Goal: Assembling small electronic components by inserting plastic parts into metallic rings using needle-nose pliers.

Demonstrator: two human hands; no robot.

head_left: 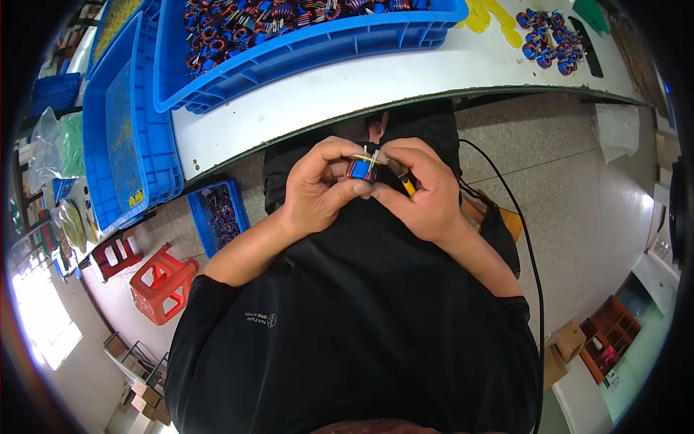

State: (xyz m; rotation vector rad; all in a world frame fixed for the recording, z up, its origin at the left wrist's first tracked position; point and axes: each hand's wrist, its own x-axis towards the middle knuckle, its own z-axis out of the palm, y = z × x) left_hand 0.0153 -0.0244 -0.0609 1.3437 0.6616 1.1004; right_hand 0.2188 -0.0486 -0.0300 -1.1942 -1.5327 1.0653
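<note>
In front of my chest, my left hand [318, 184] pinches a small wire-wound coil [361, 171] with a blue middle, copper windings and pale wire leads pointing up. Against the leads lies a thin yellow piece [370, 158], seen edge-on, between the fingertips of both hands. My right hand [426, 188] is closed beside the coil, its thumb and fingers touching near it. A yellow-and-black handled tool [408, 185] is tucked in the right palm; its working end is hidden.
Ahead, a white table [289, 98] bears a blue crate [311, 54] full of coils. Yellow discs [499, 16] and a cluster of coils [552, 42] lie at its right. To the left are another blue crate [119, 181], a small blue bin [242, 206] and a red stool [160, 286]. A black cable [531, 253] hangs at right.
</note>
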